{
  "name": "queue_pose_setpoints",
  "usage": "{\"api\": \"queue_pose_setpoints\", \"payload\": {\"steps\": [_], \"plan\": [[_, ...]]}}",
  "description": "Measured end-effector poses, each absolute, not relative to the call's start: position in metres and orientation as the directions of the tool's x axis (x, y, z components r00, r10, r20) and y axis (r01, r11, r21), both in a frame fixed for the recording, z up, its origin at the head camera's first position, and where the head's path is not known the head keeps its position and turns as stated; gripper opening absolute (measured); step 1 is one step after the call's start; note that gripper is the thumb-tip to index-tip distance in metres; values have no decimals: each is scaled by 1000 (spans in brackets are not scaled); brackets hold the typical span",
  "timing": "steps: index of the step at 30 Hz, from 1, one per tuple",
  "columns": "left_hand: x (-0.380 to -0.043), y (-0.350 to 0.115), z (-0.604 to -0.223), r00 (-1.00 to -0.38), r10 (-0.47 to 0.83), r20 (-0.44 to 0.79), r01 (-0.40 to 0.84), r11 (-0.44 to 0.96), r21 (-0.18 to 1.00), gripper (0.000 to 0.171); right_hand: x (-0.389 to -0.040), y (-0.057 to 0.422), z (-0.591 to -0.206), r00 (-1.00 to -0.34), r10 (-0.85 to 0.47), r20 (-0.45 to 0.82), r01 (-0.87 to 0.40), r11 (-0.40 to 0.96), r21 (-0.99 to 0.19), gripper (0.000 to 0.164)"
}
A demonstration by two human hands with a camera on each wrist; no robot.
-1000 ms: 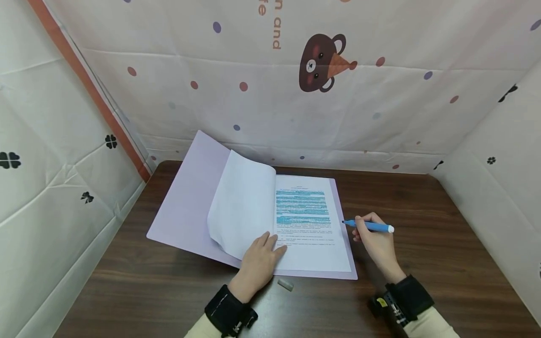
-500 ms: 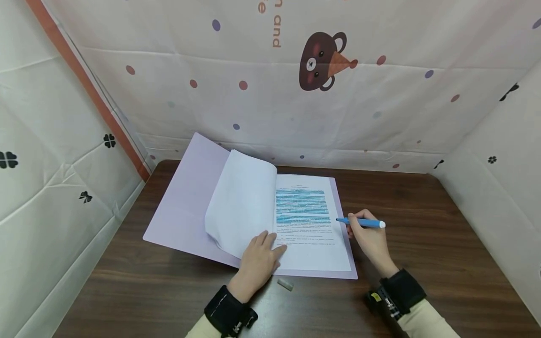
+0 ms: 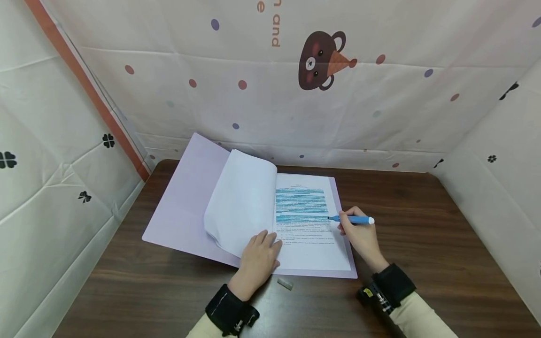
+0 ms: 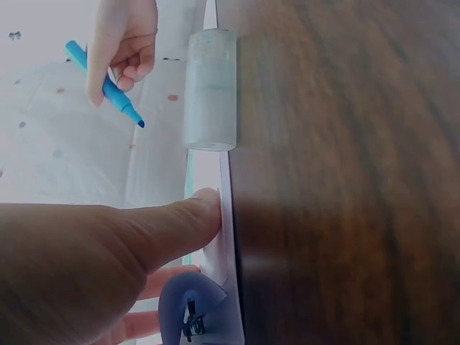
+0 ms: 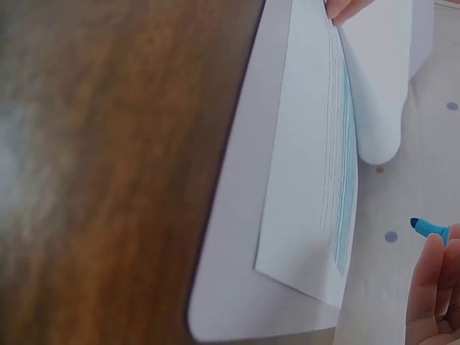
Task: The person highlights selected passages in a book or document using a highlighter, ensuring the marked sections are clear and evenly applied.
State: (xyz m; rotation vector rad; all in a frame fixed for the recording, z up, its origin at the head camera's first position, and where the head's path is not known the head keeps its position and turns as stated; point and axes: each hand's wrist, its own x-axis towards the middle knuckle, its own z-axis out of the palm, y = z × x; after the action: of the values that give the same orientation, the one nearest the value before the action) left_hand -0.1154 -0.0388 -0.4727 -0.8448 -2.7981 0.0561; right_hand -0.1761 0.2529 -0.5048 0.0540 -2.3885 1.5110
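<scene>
The highlighter [image 3: 354, 219] is a slim blue pen with a white rear end, lying nearly level, its blue tip pointing toward 9 o'clock and touching, or all but touching, the right edge of the printed page [image 3: 310, 225]; the right hand [image 3: 359, 234] pinches its barrel between thumb and fingers, at about 3 o'clock from the page's middle; the upper lines of that page are already marked in blue, the lower lines are plain black print too small to read. The page lies in an open lilac folder [image 3: 186, 206] on a dark wooden table [image 3: 422, 244]; a turned leaf [image 3: 241, 202] arches up at 9 o'clock from the printed page, and the left hand [image 3: 258, 260] rests flat with straight fingers on its lower edge, at about 6 o'clock, holding it back; in the left wrist view the thumb [image 4: 180, 223] presses the paper's edge. A small pale cap [image 3: 285, 283], probably the highlighter's, lies on the table just at 6 o'clock from the folder, near the left hand; nothing lies between the tip and the print. Patterned cloth walls [image 3: 270, 94] close the table in on three sides.
</scene>
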Motion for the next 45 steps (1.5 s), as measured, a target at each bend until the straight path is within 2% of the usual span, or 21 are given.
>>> {"api": "queue_pose_setpoints", "payload": {"steps": [1,5,8,13,19,26,31,45], "plan": [[-116,-39,-473,-813,550,190,541,835,-100,48,-178,252,-507,-948,150,280,-182,467,-865,55],[-116,-39,-471,-818,549,173,540,836,-102,47,-184,253,-515,-945,162,284,-177,475,-862,46],[-116,-39,-470,-815,553,174,543,833,-104,46,-187,252,-518,-943,167,289,-178,480,-859,46],[-117,-40,-471,-805,559,198,552,829,-96,47,-189,247,-516,-946,169,276,-165,484,-859,60],[-118,-40,-471,-809,557,186,551,830,-89,47,-189,241,-511,-951,171,257,-146,485,-863,63],[-117,-40,-468,-820,555,144,546,832,-96,51,-177,222,-481,-960,118,255,-161,512,-844,42],[-117,-40,-468,-818,557,145,549,831,-96,52,-171,209,-466,-970,113,213,-123,531,-838,30],[-118,-40,-468,-829,545,126,541,838,-64,52,-175,196,-467,-976,99,194,-114,524,-844,24]]}}
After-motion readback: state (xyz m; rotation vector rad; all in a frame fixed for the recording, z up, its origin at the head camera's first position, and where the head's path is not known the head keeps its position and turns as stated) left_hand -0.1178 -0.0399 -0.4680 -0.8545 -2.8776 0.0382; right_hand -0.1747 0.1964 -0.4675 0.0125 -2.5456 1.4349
